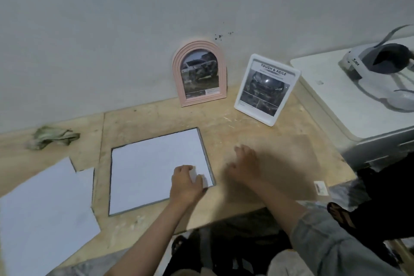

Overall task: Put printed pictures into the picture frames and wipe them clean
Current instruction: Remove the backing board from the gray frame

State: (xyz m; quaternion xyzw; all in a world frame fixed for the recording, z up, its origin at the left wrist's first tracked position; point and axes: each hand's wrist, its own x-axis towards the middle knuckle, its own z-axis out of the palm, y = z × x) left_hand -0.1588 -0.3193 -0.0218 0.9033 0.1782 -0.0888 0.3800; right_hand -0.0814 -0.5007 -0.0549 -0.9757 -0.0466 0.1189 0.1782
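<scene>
Readable: "TOUGH & AGILE", heading the car print in the white frame [266,89] at far right of the desk. Smaller print on the pink arched frame [199,73], headset and sticker too blurred.

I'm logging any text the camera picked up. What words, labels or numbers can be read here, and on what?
"TOUGH & AGILE": heading of the car print in the white frame.
Small print on that picture and in the pink arched frame: too blurred to read.
Marking on the headset on the printer: unreadable.
Barcode-like sticker at the table edge: unreadable.
</scene>
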